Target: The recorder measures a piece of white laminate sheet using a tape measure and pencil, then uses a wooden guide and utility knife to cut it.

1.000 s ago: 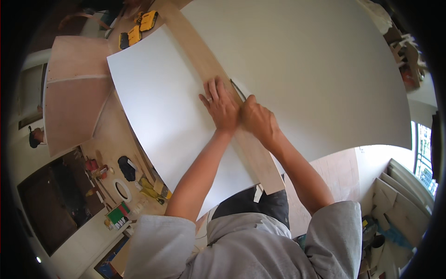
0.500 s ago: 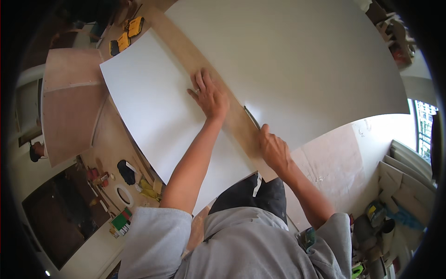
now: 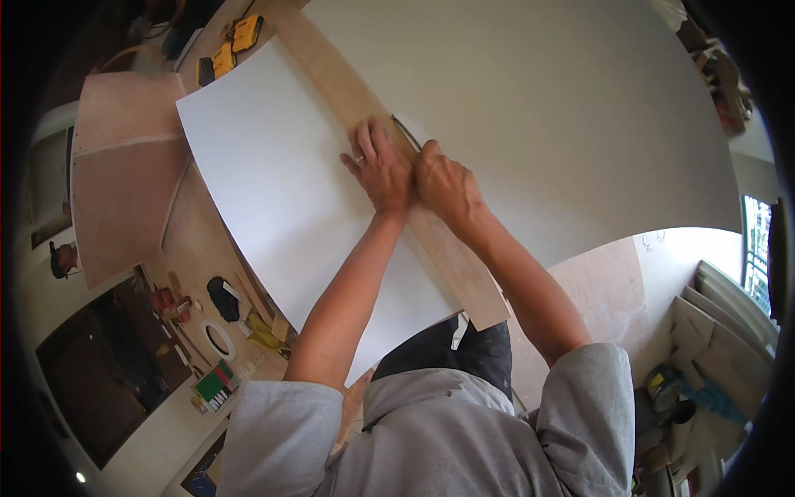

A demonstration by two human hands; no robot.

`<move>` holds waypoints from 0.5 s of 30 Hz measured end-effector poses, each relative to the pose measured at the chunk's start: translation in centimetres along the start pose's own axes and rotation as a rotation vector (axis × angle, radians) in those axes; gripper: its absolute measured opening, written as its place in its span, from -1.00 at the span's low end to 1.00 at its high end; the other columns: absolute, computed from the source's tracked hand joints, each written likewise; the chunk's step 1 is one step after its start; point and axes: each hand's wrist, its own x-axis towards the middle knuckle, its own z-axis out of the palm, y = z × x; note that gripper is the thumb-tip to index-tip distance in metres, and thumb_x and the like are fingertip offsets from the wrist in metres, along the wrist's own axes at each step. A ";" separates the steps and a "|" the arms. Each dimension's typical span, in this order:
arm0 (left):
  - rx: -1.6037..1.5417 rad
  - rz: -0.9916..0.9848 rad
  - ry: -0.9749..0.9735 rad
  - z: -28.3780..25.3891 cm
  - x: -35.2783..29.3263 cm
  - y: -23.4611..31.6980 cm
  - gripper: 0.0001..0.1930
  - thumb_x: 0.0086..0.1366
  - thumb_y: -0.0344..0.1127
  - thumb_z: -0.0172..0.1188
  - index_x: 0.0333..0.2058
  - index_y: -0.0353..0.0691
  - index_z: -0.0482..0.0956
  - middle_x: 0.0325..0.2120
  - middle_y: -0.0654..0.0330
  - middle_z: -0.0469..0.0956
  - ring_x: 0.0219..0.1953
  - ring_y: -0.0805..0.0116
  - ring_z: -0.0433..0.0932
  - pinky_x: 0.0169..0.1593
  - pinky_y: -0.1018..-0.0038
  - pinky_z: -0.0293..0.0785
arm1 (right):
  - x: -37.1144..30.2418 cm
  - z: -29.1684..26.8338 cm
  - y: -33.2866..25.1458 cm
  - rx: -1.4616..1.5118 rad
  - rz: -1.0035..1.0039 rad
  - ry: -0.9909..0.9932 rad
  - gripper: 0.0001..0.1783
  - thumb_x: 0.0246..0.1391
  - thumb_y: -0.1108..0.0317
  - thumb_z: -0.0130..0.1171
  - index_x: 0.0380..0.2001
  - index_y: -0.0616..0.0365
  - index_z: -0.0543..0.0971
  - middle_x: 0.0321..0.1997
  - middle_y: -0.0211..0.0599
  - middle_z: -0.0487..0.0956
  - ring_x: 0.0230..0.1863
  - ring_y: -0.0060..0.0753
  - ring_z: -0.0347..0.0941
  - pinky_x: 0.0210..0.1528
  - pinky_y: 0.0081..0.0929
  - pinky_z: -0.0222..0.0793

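Observation:
A long wooden strip [image 3: 447, 253] lies slantwise across a large white sheet [image 3: 257, 166]. My left hand [image 3: 383, 170] presses flat on the strip, its fingers stretched out and slightly apart, with a ring on one finger. Close beside it, my right hand [image 3: 447, 184] is closed around a slim dark blade [image 3: 406, 132]. That blade runs along the strip's right edge and points up and away from me. The handle end is hidden inside my fist, and its exact kind cannot be made out. Right of the strip the sheet's surface continues, looking greyer.
Yellow-and-black tool cases [image 3: 236, 45] sit at the far left. On the left are a pinkish-brown panel [image 3: 124, 182], a roll of tape [image 3: 218, 340] and a dark pouch [image 3: 224, 298]. Stacked boards [image 3: 704, 331] lean at the right. The strip's near end overhangs by my waist.
My right hand has slid the blade away from me, up along the strip's edge, and now sits right beside my left hand. The left hand stays almost in place.

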 end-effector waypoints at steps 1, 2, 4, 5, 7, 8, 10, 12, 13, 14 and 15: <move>0.006 -0.002 -0.007 0.0 0.1 -0.1 -0.52 0.57 -0.31 -0.03 0.40 -0.18 0.26 0.45 0.16 0.15 0.59 0.00 0.02 0.49 -0.51 -0.05 | -0.3 -0.2 -0.1 0.002 -0.005 -0.003 -0.82 0.28 0.44 0.07 -0.33 0.34 0.37 -0.52 0.23 0.65 -0.42 0.24 0.71 -0.39 -0.01 0.66; 0.007 -0.004 -0.006 0.0 0.1 -0.1 -0.52 0.57 -0.31 -0.03 0.40 -0.18 0.26 0.45 0.16 0.15 0.59 0.00 0.02 0.49 -0.51 -0.05 | -1.2 -0.5 0.1 -0.019 -0.016 -0.023 -0.88 0.26 0.50 0.10 -0.32 0.32 0.39 -0.51 0.14 0.67 -0.41 0.11 0.74 -0.43 -0.14 0.67; 0.027 0.013 -0.014 -0.1 0.0 -0.2 -0.51 0.56 -0.34 -0.01 0.40 -0.18 0.25 0.45 0.15 0.13 0.58 0.01 0.05 0.47 -0.50 -0.01 | -3.9 -1.1 0.7 -0.043 -0.025 -0.048 -0.91 0.24 0.55 0.13 -0.30 0.30 0.42 -0.51 0.04 0.69 -0.41 -0.01 0.77 -0.46 -0.27 0.69; 0.030 0.010 -0.015 -0.1 0.1 -0.4 -0.51 0.56 -0.34 -0.01 0.40 -0.18 0.25 0.45 0.15 0.13 0.58 0.01 0.05 0.47 -0.50 -0.01 | -5.7 -1.4 1.0 -0.056 0.015 -0.092 -0.91 0.23 0.57 0.13 -0.30 0.29 0.41 -0.52 0.03 0.69 -0.41 -0.02 0.76 -0.45 -0.26 0.69; 0.015 0.057 0.048 -0.3 0.2 -0.8 -0.59 0.62 -0.31 -0.13 0.36 -0.21 0.29 0.39 0.21 0.18 0.54 0.01 0.10 0.46 -0.49 0.03 | -9.3 -2.3 1.4 -0.063 0.066 -0.147 -0.90 0.23 0.58 0.13 -0.30 0.28 0.40 -0.53 0.02 0.68 -0.42 -0.03 0.76 -0.44 -0.25 0.69; 0.020 0.056 0.039 -0.4 0.1 -0.9 -0.59 0.62 -0.31 -0.13 0.36 -0.21 0.29 0.39 0.21 0.18 0.54 0.01 0.10 0.46 -0.49 0.03 | -10.7 -2.8 1.7 -0.051 0.088 -0.174 -0.91 0.25 0.57 0.11 -0.30 0.27 0.39 -0.54 0.04 0.67 -0.44 0.00 0.74 -0.43 -0.20 0.68; 0.004 0.059 0.029 0.0 0.2 -0.1 -0.60 0.63 -0.33 -0.14 0.36 -0.21 0.29 0.39 0.21 0.17 0.54 0.02 0.11 0.47 -0.49 0.01 | -13.8 -3.8 2.8 -0.057 0.132 -0.189 -0.91 0.27 0.56 0.10 -0.30 0.27 0.38 -0.55 0.05 0.65 -0.47 0.04 0.72 -0.43 -0.15 0.67; 0.003 0.057 0.013 0.1 -0.1 0.1 -0.59 0.63 -0.32 -0.14 0.37 -0.20 0.28 0.39 0.21 0.16 0.54 0.03 0.11 0.48 -0.48 0.01 | -16.5 -4.0 3.6 0.025 0.182 -0.173 -0.90 0.32 0.52 0.05 -0.28 0.28 0.35 -0.56 0.11 0.63 -0.49 0.18 0.67 -0.42 0.00 0.63; 0.007 0.049 0.001 0.1 -0.4 0.1 -0.58 0.63 -0.32 -0.14 0.38 -0.20 0.27 0.40 0.21 0.15 0.55 0.04 0.10 0.48 -0.46 0.01 | -17.4 -4.2 3.9 0.024 0.187 -0.175 -0.90 0.32 0.52 0.05 -0.28 0.28 0.35 -0.56 0.11 0.63 -0.49 0.18 0.67 -0.42 0.00 0.63; 0.006 0.050 -0.004 0.0 -0.6 0.0 -0.58 0.63 -0.32 -0.14 0.38 -0.20 0.27 0.40 0.21 0.15 0.55 0.04 0.10 0.48 -0.46 0.01 | -18.0 -4.4 4.1 0.052 0.190 -0.213 -0.89 0.35 0.50 0.02 -0.27 0.29 0.34 -0.55 0.15 0.62 -0.49 0.24 0.65 -0.43 0.05 0.61; 0.019 0.051 0.020 0.0 -0.3 -0.2 -0.57 0.63 -0.32 -0.15 0.40 -0.19 0.25 0.41 0.22 0.14 0.55 0.05 0.09 0.49 -0.45 0.01 | -17.9 -4.7 4.1 0.077 0.186 -0.239 -0.88 0.37 0.47 0.00 -0.26 0.29 0.33 -0.53 0.18 0.62 -0.48 0.31 0.63 -0.43 0.10 0.59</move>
